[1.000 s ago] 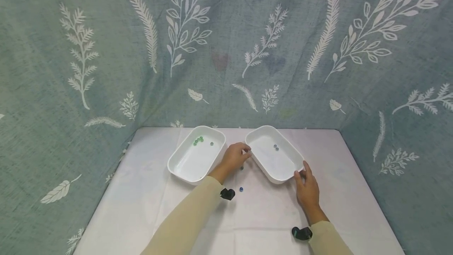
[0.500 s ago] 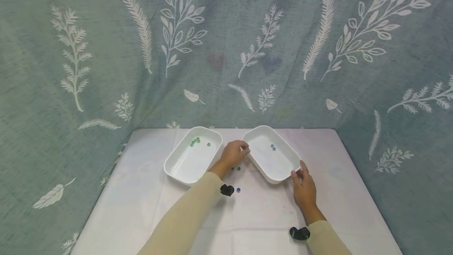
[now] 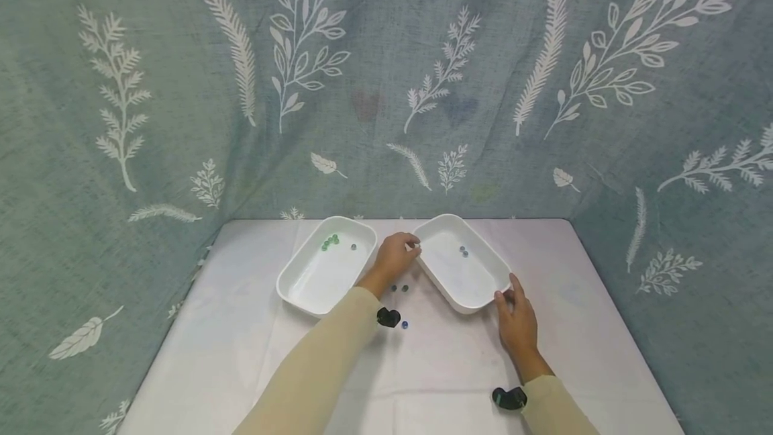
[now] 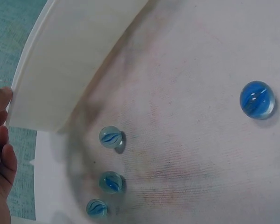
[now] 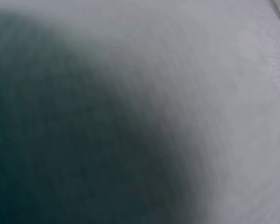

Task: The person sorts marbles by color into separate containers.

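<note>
Two white plastic trays stand on the white cloth. My left hand (image 3: 394, 258) pinches the left rim of the right tray (image 3: 461, 280) near its far corner. In the left wrist view, fingertips (image 4: 4, 100) touch the edge of the tray wall (image 4: 74, 56). At the near right corner my right hand (image 3: 517, 324) grips the rim, thumb and fingers apart. A pair of bluish marbles (image 3: 464, 251) lies inside this tray. Several loose blue-swirled marbles (image 4: 111, 136) lie on the cloth, one larger blue marble (image 4: 256, 100) among them. The right wrist view is mostly a dark blur.
The left tray (image 3: 323, 280) holds several green marbles (image 3: 329, 242) and one bluish marble (image 3: 353, 247). A patterned blue-green cloth (image 3: 374, 113) hangs behind and at the sides. Black wrist cameras sit on both sleeves.
The head view has shifted slightly, so everything sits further left. My left hand has moved a little away along the rim, and a second dark marble shows below it. The right hand keeps its place.
</note>
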The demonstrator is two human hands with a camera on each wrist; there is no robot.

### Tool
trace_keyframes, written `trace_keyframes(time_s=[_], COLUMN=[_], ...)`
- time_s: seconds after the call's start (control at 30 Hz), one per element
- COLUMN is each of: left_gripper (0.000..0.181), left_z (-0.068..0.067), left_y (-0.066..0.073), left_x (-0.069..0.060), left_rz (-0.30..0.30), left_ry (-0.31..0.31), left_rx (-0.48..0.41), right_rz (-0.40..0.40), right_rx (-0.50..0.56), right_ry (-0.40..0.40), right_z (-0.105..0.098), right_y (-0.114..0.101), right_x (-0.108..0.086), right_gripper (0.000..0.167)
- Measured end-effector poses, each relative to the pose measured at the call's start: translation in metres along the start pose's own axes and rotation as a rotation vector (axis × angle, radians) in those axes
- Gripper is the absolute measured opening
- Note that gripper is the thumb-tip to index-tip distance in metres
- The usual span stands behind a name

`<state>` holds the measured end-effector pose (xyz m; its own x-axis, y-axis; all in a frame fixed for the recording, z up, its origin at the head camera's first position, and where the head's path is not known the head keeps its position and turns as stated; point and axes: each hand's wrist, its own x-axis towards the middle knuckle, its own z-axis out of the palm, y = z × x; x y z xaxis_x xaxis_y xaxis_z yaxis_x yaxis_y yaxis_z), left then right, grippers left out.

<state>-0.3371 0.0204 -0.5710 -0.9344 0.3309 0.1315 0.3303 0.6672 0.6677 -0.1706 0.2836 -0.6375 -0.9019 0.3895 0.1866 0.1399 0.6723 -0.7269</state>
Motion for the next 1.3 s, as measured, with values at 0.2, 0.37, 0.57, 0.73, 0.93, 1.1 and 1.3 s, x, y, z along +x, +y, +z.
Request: trace_keyframes(time_s=[0.2, 0.37, 0.57, 0.73, 0.93, 1.1, 1.3], left_gripper=[0.022, 0.020, 0.020, 0.022, 0.023, 0.023, 0.023], left_z=[-0.0016, -0.0026, -0.0012, -0.0001, -0.0009, -0.0014, -0.0015], left_y=[0.0008, 0.0025, 0.0000, -0.0029, -0.0034, -0.0046, -0.0054], left_x=[0.0029, 0.0045, 0.0057, 0.0068, 0.0078, 0.0085, 0.0087], left_rz=[-0.021, -0.037, -0.063, -0.066, -0.072, -0.052, -0.067], left_ry=[0.008, 0.013, -0.009, -0.016, -0.027, -0.029, -0.023], left_rx=[-0.001, -0.009, -0.017, -0.025, -0.028, -0.027, -0.028], right_rz=[0.004, 0.001, 0.008, 0.003, 0.003, 0.005, 0.009], right_rx=[-0.002, 0.000, 0.001, -0.002, 0.001, -0.004, -0.010], right_ry=[-0.004, -0.001, -0.008, -0.010, -0.008, -0.004, -0.001], right_z=[0.0006, 0.0003, 0.0004, 0.0001, -0.0005, 0.0004, 0.0011], right_y=[-0.0014, -0.0022, -0.0013, -0.0019, -0.0025, -0.0009, 0.0001], right_x=[-0.0001, -0.0008, -0.0019, -0.0016, -0.0021, -0.0017, 0.0000], right_gripper=[0.066, 0.067, 0.066, 0.065, 0.065, 0.065, 0.065])
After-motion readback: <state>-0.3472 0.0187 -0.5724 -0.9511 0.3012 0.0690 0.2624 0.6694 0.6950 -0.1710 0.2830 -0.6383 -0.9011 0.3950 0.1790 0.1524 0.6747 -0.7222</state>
